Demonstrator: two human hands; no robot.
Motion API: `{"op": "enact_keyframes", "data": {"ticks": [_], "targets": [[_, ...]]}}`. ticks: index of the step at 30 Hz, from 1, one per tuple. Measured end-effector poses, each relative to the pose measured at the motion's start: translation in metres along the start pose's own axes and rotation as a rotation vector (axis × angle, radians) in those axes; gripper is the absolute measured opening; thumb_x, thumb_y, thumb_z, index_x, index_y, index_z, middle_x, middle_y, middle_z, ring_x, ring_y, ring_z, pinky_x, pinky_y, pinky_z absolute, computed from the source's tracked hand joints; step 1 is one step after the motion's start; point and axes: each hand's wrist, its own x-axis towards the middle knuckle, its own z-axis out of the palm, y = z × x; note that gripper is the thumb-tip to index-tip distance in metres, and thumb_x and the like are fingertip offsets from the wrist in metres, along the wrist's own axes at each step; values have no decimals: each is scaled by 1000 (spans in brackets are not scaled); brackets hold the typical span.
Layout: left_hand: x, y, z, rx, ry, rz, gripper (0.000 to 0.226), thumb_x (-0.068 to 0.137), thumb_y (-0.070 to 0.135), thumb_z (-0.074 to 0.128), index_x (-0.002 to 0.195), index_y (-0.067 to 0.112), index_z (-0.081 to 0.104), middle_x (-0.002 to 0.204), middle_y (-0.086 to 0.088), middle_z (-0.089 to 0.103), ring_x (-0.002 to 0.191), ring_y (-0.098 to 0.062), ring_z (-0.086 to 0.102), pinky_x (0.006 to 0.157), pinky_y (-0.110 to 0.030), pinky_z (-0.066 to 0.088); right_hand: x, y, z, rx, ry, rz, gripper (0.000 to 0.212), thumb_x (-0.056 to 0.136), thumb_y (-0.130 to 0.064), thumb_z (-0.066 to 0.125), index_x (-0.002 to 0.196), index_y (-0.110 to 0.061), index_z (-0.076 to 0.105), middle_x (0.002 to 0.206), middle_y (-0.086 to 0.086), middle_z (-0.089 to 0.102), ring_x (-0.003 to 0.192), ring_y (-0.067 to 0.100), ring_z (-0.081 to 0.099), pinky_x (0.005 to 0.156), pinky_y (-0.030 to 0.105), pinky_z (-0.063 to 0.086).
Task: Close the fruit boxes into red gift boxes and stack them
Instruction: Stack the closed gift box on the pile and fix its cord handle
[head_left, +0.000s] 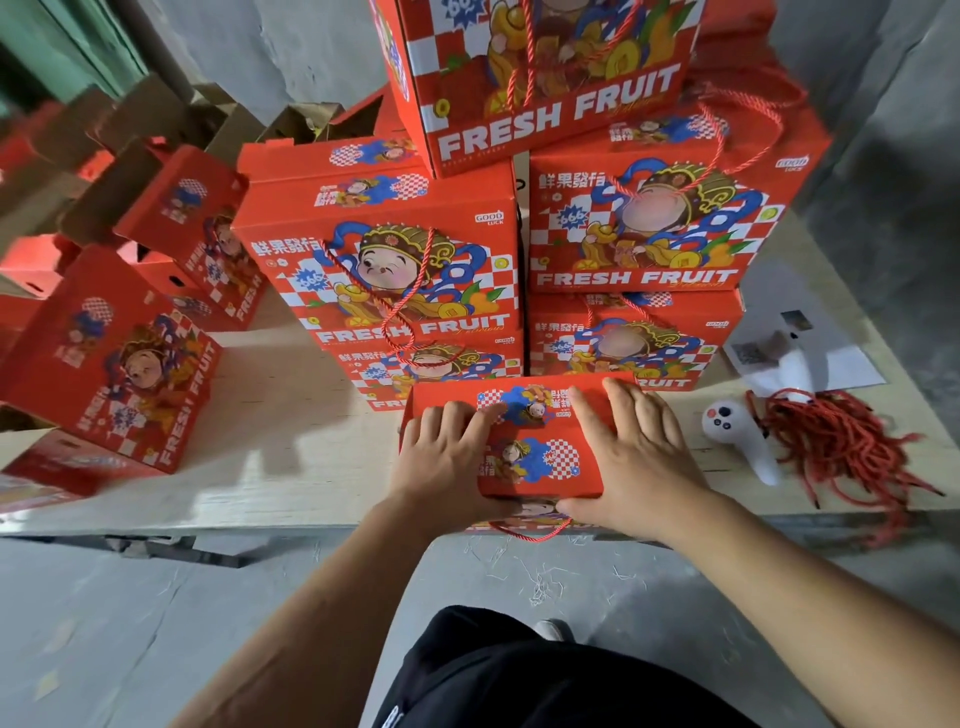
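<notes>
My black trousers (519, 675) fill the bottom of the view, and my two bare forearms reach from there to the red gift box (524, 441) at the near edge of the pale wooden table (291, 415). It is printed cardboard, smooth and a little glossy, with a cartoon figure, blue swirls and red-and-white checks on its top flaps. The flaps are down, so I cannot see what is inside. My left hand (447, 462) lies flat on the left part of the top, fingers straight and slightly spread, pressing the flap. My right hand (634, 457) presses the right part, fingers straight and close together, with the thumb hooked round the near edge. A loop of twisted red cord (524, 535) hangs below the box's front. Just behind it stands the stack of closed boxes (519, 234), the same red card with "FRESH FRUIT" in white letters and cord handles draped down their fronts; they sit in two columns with one more on top. To the left, more boxes (130, 374) stand tilted with flaps up, showing plain brown card inside. To the right lie a bundle of red cords (841, 441), a white plastic tool (737, 436) with a rounded head, and sheets of paper (810, 343). Below the table, the grey concrete floor (156, 623) is rough and littered with thin white scraps.
</notes>
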Motion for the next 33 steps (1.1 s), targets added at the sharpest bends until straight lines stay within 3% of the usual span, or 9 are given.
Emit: {"op": "enact_keyframes", "data": {"ticks": [2,4,9,13,16,20,23,29,33], "targets": [[0,1,-3,7,-7,-5,121,51,99,47,148,27,44,120,-1,53,103,-27,53,91,-46,48,4,0,-4,41,-79,3,133,66,-92,54,156,-35,-26,167,11,-23,155,36,-13,125,51,-5],[-2,2,-5,6,21,8,116,53,96,57,144,25,48,120,-2,54,103,-28,53,92,-45,46,2,3,-9,47,-93,-23,131,69,-89,57,157,-35,-24,168,9,-21,156,35,-11,126,53,-1],[-24,5,2,-39,187,-9,98,59,89,62,131,22,57,120,-4,54,103,-28,51,92,-44,41,-24,0,-5,46,171,-75,116,68,-81,60,161,-25,21,149,4,32,139,32,37,121,52,17],[-23,7,1,0,153,11,98,57,92,66,125,22,55,113,-6,56,97,-31,54,88,-46,43,-28,-5,9,-11,314,-31,112,59,-83,72,148,-21,45,120,3,47,111,32,51,107,52,30],[-16,6,-1,8,117,-6,95,60,93,55,122,21,56,110,-6,56,94,-31,54,87,-46,44,-21,-6,6,-41,309,-6,122,59,-88,67,154,-16,42,116,7,50,105,33,50,99,49,34],[-12,6,1,-45,92,-36,96,61,91,57,129,25,52,116,-4,56,103,-30,54,92,-46,47,-17,-10,8,-59,253,0,131,64,-87,62,164,-12,22,138,10,45,128,36,45,119,51,27],[-14,8,2,-38,81,-39,100,58,90,65,135,28,47,119,-4,56,107,-29,53,97,-48,47,-19,-12,7,-62,236,20,130,64,-86,63,164,-13,22,149,14,41,136,39,39,121,53,24],[-10,8,-3,26,6,-27,106,53,88,71,138,30,46,114,-3,53,99,-29,53,89,-46,46,-19,-10,-3,-103,189,48,132,54,-93,61,160,-19,34,113,8,48,98,31,46,83,46,35],[-17,9,1,26,80,-1,101,58,94,53,133,27,48,110,-2,54,94,-28,52,84,-45,47,-17,-3,-2,-117,192,14,132,56,-100,51,156,-15,38,104,8,51,94,30,47,82,46,36]]}}
